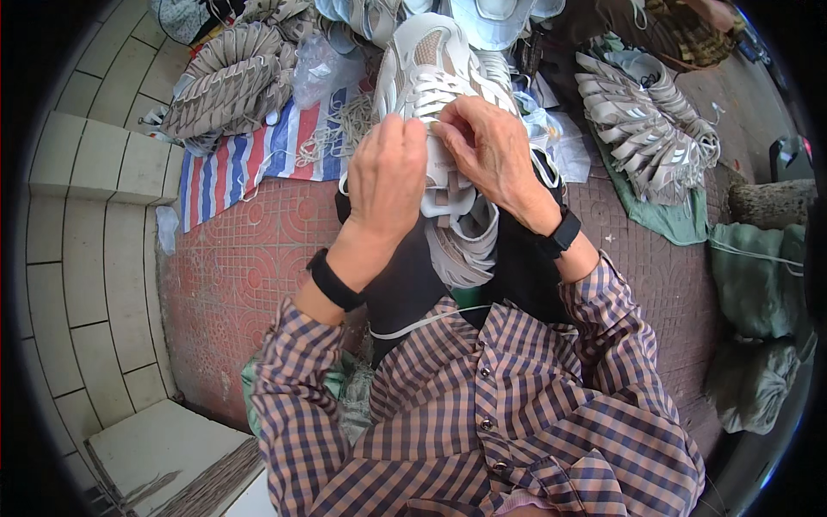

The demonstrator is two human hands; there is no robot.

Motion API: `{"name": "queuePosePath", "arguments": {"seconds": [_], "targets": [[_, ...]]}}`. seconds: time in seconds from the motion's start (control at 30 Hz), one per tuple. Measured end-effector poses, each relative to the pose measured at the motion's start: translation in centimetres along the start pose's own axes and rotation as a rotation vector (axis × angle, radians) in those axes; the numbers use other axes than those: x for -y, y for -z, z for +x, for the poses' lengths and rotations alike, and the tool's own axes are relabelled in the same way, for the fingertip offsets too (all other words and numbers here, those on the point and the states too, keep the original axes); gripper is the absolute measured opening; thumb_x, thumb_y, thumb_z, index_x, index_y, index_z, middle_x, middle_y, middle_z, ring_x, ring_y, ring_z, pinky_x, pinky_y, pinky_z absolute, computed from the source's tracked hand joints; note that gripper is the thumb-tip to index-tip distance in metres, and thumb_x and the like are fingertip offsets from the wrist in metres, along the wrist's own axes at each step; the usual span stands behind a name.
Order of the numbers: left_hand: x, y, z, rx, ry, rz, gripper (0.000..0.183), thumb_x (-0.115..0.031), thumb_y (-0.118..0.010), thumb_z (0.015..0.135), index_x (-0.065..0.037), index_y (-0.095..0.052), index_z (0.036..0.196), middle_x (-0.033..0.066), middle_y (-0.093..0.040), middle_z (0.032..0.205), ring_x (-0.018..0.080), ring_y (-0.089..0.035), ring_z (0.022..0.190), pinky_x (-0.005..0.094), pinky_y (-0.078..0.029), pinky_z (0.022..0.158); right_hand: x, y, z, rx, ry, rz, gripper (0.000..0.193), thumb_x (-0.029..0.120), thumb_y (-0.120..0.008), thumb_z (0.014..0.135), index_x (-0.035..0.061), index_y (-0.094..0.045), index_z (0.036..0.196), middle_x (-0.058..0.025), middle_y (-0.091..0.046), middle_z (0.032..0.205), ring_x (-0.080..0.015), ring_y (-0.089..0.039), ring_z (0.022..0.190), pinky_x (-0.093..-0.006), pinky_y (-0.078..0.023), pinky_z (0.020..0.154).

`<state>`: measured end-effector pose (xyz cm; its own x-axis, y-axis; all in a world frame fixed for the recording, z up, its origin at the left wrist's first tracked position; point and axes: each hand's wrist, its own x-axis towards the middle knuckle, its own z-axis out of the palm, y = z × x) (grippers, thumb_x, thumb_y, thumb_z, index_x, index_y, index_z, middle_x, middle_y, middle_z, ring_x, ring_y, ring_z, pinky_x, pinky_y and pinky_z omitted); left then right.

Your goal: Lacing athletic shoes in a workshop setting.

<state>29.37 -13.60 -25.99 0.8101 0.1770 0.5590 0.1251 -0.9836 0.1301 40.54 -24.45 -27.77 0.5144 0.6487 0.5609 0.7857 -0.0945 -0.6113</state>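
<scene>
A white and beige sneaker (425, 52) lies across my lap, toe pointing away from me, with a white shoelace (435, 89) threaded through its upper eyelets. My left hand (389, 177) is closed at the left side of the shoe's opening; the back of the hand hides its fingertips. Over the right side of the lacing, my right hand (495, 155) pinches thumb and forefinger together at the shoelace. Its other fingers curl behind. More shoes of the same kind (465, 254) are stacked beneath, between my legs.
Nested beige shoe uppers (228, 86) and loose laces (332, 133) lie on a striped sheet (226, 172) at left. Another stack of uppers (646, 121) sits on green cloth at right. Green sacks (758, 280) stand at far right; a tiled step (95, 155) borders the left.
</scene>
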Motion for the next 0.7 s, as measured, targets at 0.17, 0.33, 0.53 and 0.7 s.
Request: {"name": "queuePosePath", "arguments": {"seconds": [0.17, 0.33, 0.53, 0.7], "targets": [[0.0, 0.4, -0.4, 0.133, 0.051, -0.137, 0.018, -0.007, -0.062, 0.075, -0.003, -0.048, 0.085, 0.0132, -0.047, 0.081, 0.0325, -0.055, 0.075, 0.0398, -0.045, 0.062, 0.4, 1.2, -2.7, -0.170, 0.056, -0.258, 0.032, 0.018, -0.070, 0.074, 0.0015, -0.055, 0.097, -0.0144, -0.052, 0.092, -0.0277, -0.055, 0.078, -0.0352, -0.045, 0.067], [0.6, -0.8, -0.8, -0.057, 0.174, -0.168, 0.024, -0.007, -0.067, 0.072, -0.004, -0.055, 0.093, 0.0142, -0.051, 0.088, 0.0345, -0.056, 0.078, 0.0402, -0.045, 0.063, -1.6, 1.0, -3.4, -0.198, -0.048, -0.097, 0.020, 0.009, -0.062, 0.077, 0.0065, -0.057, 0.097, -0.0121, -0.054, 0.085, -0.0305, -0.056, 0.078, -0.0387, -0.046, 0.064], [1.5, -1.0, -0.3, -0.154, 0.102, 0.037, 0.023, -0.003, -0.056, 0.077, -0.002, -0.052, 0.100, 0.0134, -0.051, 0.089, 0.0311, -0.057, 0.076, 0.0383, -0.048, 0.061, -1.2, 2.5, -2.1, -0.003, 0.134, -0.164, 0.020, 0.003, -0.057, 0.077, 0.0069, -0.056, 0.096, -0.0117, -0.053, 0.084, -0.0304, -0.056, 0.074, -0.0366, -0.045, 0.062], [-0.7, -1.7, -1.4, 0.260, -0.014, 0.380, 0.028, -0.009, -0.059, 0.073, -0.006, -0.051, 0.099, 0.0116, -0.052, 0.089, 0.0228, -0.057, 0.074, 0.0298, -0.049, 0.055, 0.2, 2.6, -1.6, 0.636, 0.139, -0.715, 0.026, 0.008, -0.058, 0.069, 0.0055, -0.059, 0.095, -0.0092, -0.048, 0.088, -0.0267, -0.053, 0.082, -0.0360, -0.042, 0.059]]}}
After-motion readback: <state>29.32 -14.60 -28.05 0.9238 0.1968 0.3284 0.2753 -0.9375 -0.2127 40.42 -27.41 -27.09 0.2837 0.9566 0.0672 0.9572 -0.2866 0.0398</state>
